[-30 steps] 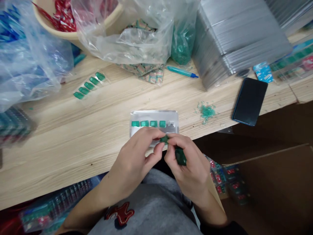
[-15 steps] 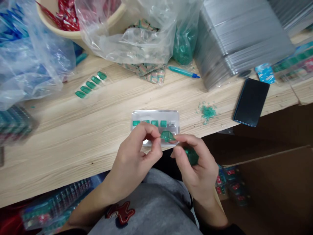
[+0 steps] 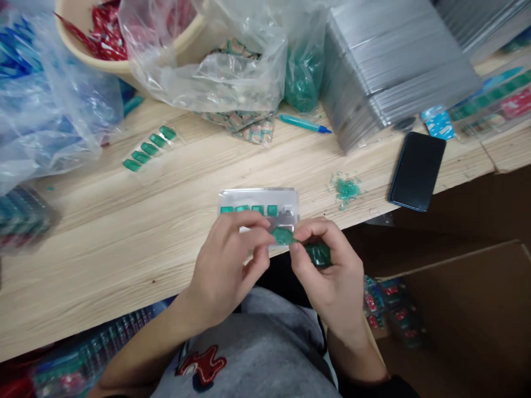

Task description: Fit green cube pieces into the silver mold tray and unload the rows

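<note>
My right hand (image 3: 329, 271) pinches a translucent green plastic piece (image 3: 283, 236) between thumb and forefinger. More green plastic pieces (image 3: 318, 255) are tucked in the same palm, partly hidden by the fingers. At the piece's left end is my left hand (image 3: 232, 262), its forefinger tip by the edge and its thumb a little apart below. Under both hands a clear plastic tray (image 3: 259, 194) lies near the table edge. A row of green blocks, one a small green square (image 3: 272, 210), sits in it; the slot at the right end (image 3: 287, 211) holds no green block.
Green scraps (image 3: 347, 189) and a black phone (image 3: 418, 171) lie to the right. Behind are a blue pen (image 3: 305, 124), a stack of clear trays (image 3: 398, 55), bags of small packets (image 3: 249, 88) and a beige tub (image 3: 120, 67). A green strip (image 3: 149, 148) lies left. A cardboard box (image 3: 464, 309) stands below right.
My left thumb and forefinger have parted from their pinch at the green piece. The right hand has drawn closer, still gripping it. The whole view has shifted slightly.
</note>
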Demonstrator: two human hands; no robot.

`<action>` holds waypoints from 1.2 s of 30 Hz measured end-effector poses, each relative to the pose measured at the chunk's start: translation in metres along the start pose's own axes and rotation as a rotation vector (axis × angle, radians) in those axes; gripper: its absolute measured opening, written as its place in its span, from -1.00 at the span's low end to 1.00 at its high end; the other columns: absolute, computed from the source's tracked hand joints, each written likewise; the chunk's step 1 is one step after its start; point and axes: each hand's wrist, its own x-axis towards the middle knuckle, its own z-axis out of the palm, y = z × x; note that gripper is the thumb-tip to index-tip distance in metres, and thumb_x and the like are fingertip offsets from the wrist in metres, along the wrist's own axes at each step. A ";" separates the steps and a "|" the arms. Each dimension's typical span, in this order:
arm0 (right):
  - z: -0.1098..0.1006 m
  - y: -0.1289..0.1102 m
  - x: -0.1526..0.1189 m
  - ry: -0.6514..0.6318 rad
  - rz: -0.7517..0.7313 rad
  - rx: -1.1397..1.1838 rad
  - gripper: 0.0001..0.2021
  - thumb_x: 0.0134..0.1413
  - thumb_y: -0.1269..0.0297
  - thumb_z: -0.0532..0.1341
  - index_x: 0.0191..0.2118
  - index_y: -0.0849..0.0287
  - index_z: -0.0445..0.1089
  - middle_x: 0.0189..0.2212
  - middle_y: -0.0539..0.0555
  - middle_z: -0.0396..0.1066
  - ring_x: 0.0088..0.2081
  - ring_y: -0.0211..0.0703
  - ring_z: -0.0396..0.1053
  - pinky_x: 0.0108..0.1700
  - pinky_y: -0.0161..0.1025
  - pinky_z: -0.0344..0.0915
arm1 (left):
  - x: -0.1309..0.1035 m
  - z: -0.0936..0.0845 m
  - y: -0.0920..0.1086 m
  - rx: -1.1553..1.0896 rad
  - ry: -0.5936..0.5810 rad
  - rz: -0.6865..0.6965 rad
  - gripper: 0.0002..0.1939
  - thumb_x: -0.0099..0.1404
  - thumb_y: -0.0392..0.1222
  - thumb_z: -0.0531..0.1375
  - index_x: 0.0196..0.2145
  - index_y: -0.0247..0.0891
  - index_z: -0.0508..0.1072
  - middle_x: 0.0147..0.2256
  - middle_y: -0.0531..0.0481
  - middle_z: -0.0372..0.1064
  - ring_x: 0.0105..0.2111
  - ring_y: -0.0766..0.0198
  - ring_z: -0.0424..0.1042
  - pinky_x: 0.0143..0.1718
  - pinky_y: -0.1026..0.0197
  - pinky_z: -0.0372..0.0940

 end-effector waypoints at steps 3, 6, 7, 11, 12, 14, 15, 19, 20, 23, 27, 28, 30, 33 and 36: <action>-0.002 0.001 0.004 -0.071 0.099 0.086 -0.92 0.06 0.45 0.15 -0.35 0.13 0.27 -0.47 -0.11 0.32 -0.51 -0.41 0.27 -0.47 -0.45 0.26 | 0.001 0.003 -0.006 0.288 0.025 0.320 -0.82 0.30 -0.43 0.17 -0.21 -0.18 0.40 -0.22 0.00 0.38 -0.28 0.26 0.42 -0.24 0.21 0.41; -0.004 0.002 0.007 -0.087 0.142 0.117 -0.95 0.04 0.43 0.15 -0.37 0.15 0.27 -0.53 -0.13 0.29 -0.58 -0.44 0.19 -0.53 -0.46 0.18 | 0.001 0.004 -0.011 0.438 0.008 0.475 -0.85 0.32 -0.43 0.15 -0.16 -0.32 0.43 -0.22 -0.12 0.42 -0.26 0.15 0.43 -0.23 0.10 0.41; -0.005 0.002 0.008 -0.098 0.151 0.125 -0.95 0.04 0.43 0.15 -0.39 0.15 0.27 -0.55 -0.13 0.28 -0.59 -0.45 0.18 -0.53 -0.45 0.17 | 0.000 0.003 -0.012 0.445 0.005 0.488 -0.86 0.32 -0.43 0.14 -0.18 -0.35 0.43 -0.22 -0.15 0.43 -0.26 0.12 0.43 -0.22 0.07 0.41; -0.010 0.005 0.010 -0.186 0.218 0.235 -0.94 0.08 0.38 0.17 -0.40 0.18 0.29 -0.60 -0.13 0.28 -0.65 -0.46 0.16 -0.59 -0.46 0.15 | 0.000 -0.001 -0.013 0.243 -0.016 0.416 -0.85 0.32 -0.45 0.13 -0.21 -0.30 0.41 -0.25 -0.10 0.44 -0.25 0.17 0.43 -0.21 0.11 0.40; -0.012 0.007 0.010 -0.193 0.214 0.267 -0.95 0.11 0.35 0.18 -0.37 0.18 0.33 -0.58 -0.12 0.31 -0.66 -0.47 0.17 -0.60 -0.46 0.16 | 0.000 -0.003 -0.013 0.150 -0.041 0.344 -0.85 0.32 -0.45 0.12 -0.20 -0.28 0.39 -0.26 -0.08 0.43 -0.25 0.20 0.43 -0.22 0.15 0.40; -0.014 0.010 0.009 -0.176 0.145 0.281 -0.92 0.13 0.31 0.22 -0.25 0.16 0.42 -0.46 -0.07 0.42 -0.65 -0.47 0.22 -0.58 -0.44 0.23 | 0.000 -0.005 -0.011 -0.049 -0.085 0.171 -0.85 0.32 -0.43 0.11 -0.21 -0.24 0.35 -0.27 -0.03 0.39 -0.26 0.27 0.42 -0.25 0.23 0.40; -0.015 0.011 0.008 -0.163 0.087 0.258 -0.87 0.11 0.31 0.25 -0.19 0.12 0.45 -0.36 -0.03 0.47 -0.61 -0.46 0.27 -0.53 -0.42 0.30 | 0.000 -0.006 -0.010 -0.135 -0.099 0.099 -0.86 0.33 -0.42 0.10 -0.21 -0.23 0.34 -0.28 -0.02 0.37 -0.26 0.29 0.42 -0.26 0.25 0.40; -0.010 0.012 0.004 -0.143 -0.124 0.128 -0.71 0.03 0.39 0.33 -0.09 0.00 0.49 -0.15 0.05 0.53 -0.25 -0.21 0.49 -0.29 -0.27 0.47 | 0.002 -0.004 -0.006 -0.261 -0.081 0.027 -0.89 0.34 -0.37 0.10 -0.21 -0.20 0.33 -0.28 -0.01 0.36 -0.27 0.28 0.42 -0.26 0.24 0.39; -0.009 0.012 0.003 -0.136 -0.151 0.113 -0.69 0.04 0.41 0.32 -0.07 -0.01 0.49 -0.16 0.04 0.54 -0.18 -0.18 0.49 -0.25 -0.26 0.48 | 0.002 -0.004 -0.005 -0.227 -0.063 0.038 -0.88 0.34 -0.38 0.11 -0.21 -0.20 0.34 -0.28 -0.01 0.36 -0.26 0.28 0.41 -0.25 0.24 0.39; -0.007 0.013 0.000 -0.133 -0.202 0.106 -0.66 0.05 0.46 0.30 -0.04 -0.02 0.48 -0.18 0.01 0.55 -0.16 -0.22 0.50 -0.22 -0.31 0.49 | 0.002 -0.002 -0.002 -0.084 -0.003 0.122 -0.87 0.32 -0.39 0.13 -0.21 -0.21 0.35 -0.28 -0.02 0.38 -0.26 0.27 0.41 -0.24 0.22 0.38; -0.011 0.020 -0.006 -0.158 -0.150 0.116 -0.71 0.06 0.46 0.29 -0.10 0.02 0.51 -0.24 0.02 0.56 -0.24 -0.23 0.52 -0.27 -0.33 0.51 | -0.006 0.005 -0.002 -0.047 0.021 0.249 -0.91 0.34 -0.39 0.11 -0.22 -0.28 0.37 -0.33 -0.02 0.44 -0.31 0.27 0.39 -0.25 0.20 0.38; -0.013 0.023 -0.007 -0.174 -0.112 0.121 -0.74 0.06 0.45 0.29 -0.12 0.03 0.52 -0.26 0.02 0.56 -0.28 -0.23 0.52 -0.30 -0.33 0.51 | -0.010 0.009 -0.003 -0.044 0.019 0.255 -0.92 0.34 -0.39 0.11 -0.22 -0.30 0.37 -0.33 -0.04 0.45 -0.32 0.26 0.39 -0.25 0.20 0.38; -0.015 0.027 -0.008 -0.215 -0.036 0.126 -0.79 0.08 0.41 0.28 -0.16 0.05 0.54 -0.29 0.03 0.55 -0.36 -0.26 0.51 -0.37 -0.34 0.49 | -0.018 0.017 -0.005 -0.018 0.013 0.262 -0.91 0.33 -0.40 0.13 -0.20 -0.35 0.37 -0.33 -0.07 0.47 -0.31 0.24 0.38 -0.24 0.18 0.38; -0.019 0.031 -0.002 -0.283 -0.010 0.085 -0.83 0.08 0.37 0.29 -0.19 0.07 0.55 -0.33 0.04 0.55 -0.37 -0.24 0.51 -0.34 -0.31 0.49 | -0.026 0.027 -0.010 -0.001 0.019 0.255 -0.81 0.31 -0.45 0.12 -0.12 -0.34 0.36 -0.30 -0.09 0.47 -0.30 0.21 0.38 -0.22 0.14 0.37; -0.026 0.038 0.014 -0.286 -0.109 -0.070 -0.81 0.10 0.38 0.27 -0.15 0.06 0.54 -0.29 0.05 0.55 -0.26 -0.20 0.51 -0.22 -0.26 0.49 | -0.029 0.026 -0.016 -0.049 0.006 0.172 -0.79 0.34 -0.44 0.10 -0.08 -0.31 0.34 -0.25 -0.08 0.46 -0.25 0.22 0.40 -0.19 0.15 0.36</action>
